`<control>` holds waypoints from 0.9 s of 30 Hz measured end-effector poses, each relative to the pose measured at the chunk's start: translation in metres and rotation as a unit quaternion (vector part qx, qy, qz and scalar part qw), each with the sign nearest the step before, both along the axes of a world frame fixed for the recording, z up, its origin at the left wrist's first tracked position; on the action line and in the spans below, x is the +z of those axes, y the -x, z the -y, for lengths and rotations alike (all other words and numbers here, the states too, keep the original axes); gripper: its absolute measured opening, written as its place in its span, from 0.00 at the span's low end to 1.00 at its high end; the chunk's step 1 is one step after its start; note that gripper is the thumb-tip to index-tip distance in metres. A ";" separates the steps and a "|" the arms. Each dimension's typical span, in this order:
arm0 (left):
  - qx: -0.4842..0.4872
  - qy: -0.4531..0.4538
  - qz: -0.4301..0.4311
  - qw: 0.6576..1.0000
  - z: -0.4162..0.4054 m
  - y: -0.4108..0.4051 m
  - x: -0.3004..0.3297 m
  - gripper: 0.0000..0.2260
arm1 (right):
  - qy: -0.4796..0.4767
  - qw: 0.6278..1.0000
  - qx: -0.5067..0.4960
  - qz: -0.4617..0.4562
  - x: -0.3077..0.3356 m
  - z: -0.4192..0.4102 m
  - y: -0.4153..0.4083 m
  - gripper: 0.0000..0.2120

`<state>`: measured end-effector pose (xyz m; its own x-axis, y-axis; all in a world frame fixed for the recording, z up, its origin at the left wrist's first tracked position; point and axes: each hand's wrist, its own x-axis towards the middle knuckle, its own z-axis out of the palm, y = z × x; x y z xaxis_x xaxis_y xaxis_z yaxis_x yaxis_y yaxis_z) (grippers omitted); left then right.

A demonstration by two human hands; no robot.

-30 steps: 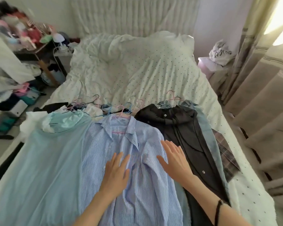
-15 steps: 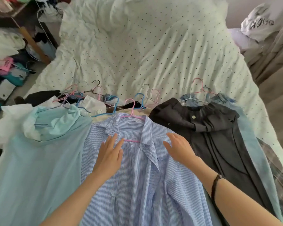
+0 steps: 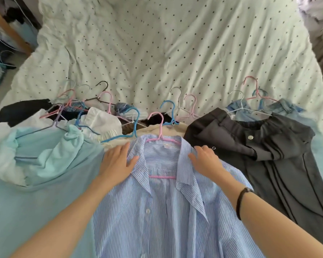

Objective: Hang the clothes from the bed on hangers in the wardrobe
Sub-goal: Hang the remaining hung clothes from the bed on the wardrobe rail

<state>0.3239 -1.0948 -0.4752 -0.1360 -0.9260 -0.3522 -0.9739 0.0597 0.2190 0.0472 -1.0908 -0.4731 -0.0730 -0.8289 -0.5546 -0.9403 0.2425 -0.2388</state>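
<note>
A blue-and-white striped shirt [image 3: 157,211] lies flat on the bed with a pink hanger [image 3: 158,127] inside its collar. My left hand [image 3: 117,161] rests flat on the shirt's left shoulder, fingers straight. On the right shoulder lies my right hand [image 3: 205,159], its fingertips bent over the shoulder edge near the collar. Left of the shirt is a light teal garment [image 3: 35,174] on a hanger. A dark grey garment [image 3: 265,155] lies to the right. Several more hangered clothes overlap behind them.
The dotted white duvet [image 3: 157,43] covers the far part of the bed. Coloured hanger hooks [image 3: 104,101] stick out in a row above the clothes. Clutter and a wooden frame [image 3: 9,32] stand at the upper left beside the bed.
Both hands slid up the striped shirt from its chest to its shoulders beside the collar. The view moved closer and lower over the clothes.
</note>
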 end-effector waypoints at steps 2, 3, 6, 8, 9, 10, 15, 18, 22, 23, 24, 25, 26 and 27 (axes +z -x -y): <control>-0.005 0.015 -0.011 1.000 -0.003 -0.002 0.001 0.37 | 0.009 1.000 -0.006 -0.001 0.000 0.002 -0.003 0.21; -0.003 0.022 -0.021 1.000 -0.004 -0.003 0.001 0.37 | 0.008 1.000 -0.013 0.003 0.000 0.001 -0.004 0.21; 0.012 0.020 -0.062 0.998 -0.010 -0.001 0.007 0.34 | 0.009 0.998 -0.050 0.042 0.002 -0.008 -0.005 0.18; 0.021 0.018 -0.094 0.995 -0.014 0.001 0.014 0.28 | 0.023 0.995 -0.066 0.072 0.008 -0.018 -0.004 0.15; 0.027 0.017 -0.111 0.993 -0.015 0.003 0.019 0.24 | 0.038 0.993 -0.077 0.087 0.014 -0.023 -0.003 0.15; 0.031 0.019 -0.127 0.991 -0.017 0.005 0.025 0.22 | 0.058 0.989 -0.091 0.103 0.022 -0.028 -0.001 0.16; 0.013 0.057 -0.187 0.981 -0.031 0.027 0.074 0.29 | 0.164 0.970 -0.128 0.128 0.078 -0.053 0.027 0.18; -0.017 0.072 -0.198 0.977 -0.041 0.055 0.107 0.33 | 0.229 0.958 -0.137 0.105 0.115 -0.078 0.055 0.21; -0.101 0.097 -0.214 0.967 -0.054 0.103 0.153 0.32 | 0.292 0.932 -0.200 0.075 0.159 -0.130 0.093 0.22; -0.123 0.100 -0.221 0.962 -0.059 0.116 0.165 0.31 | 0.308 0.923 -0.219 0.072 0.168 -0.147 0.103 0.22; -0.138 0.102 -0.235 0.957 -0.065 0.130 0.177 0.29 | 0.325 0.913 -0.237 0.069 0.178 -0.165 0.113 0.22; -0.152 0.106 -0.249 0.951 -0.071 0.143 0.188 0.26 | 0.341 0.903 -0.254 0.067 0.189 -0.185 0.124 0.22; -0.172 0.117 -0.262 0.942 -0.079 0.157 0.199 0.25 | 0.358 0.891 -0.270 0.065 0.200 -0.205 0.134 0.21; -0.200 0.131 -0.272 0.932 -0.089 0.172 0.210 0.25 | 0.374 0.880 -0.287 0.062 0.210 -0.227 0.145 0.20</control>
<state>0.1519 -1.0061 -0.2656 -0.5818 -0.8071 0.1005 -0.6108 0.5152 0.6012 -0.0974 -0.8643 -0.2631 -0.5752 -0.8123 0.0964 -0.6701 0.4003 -0.6251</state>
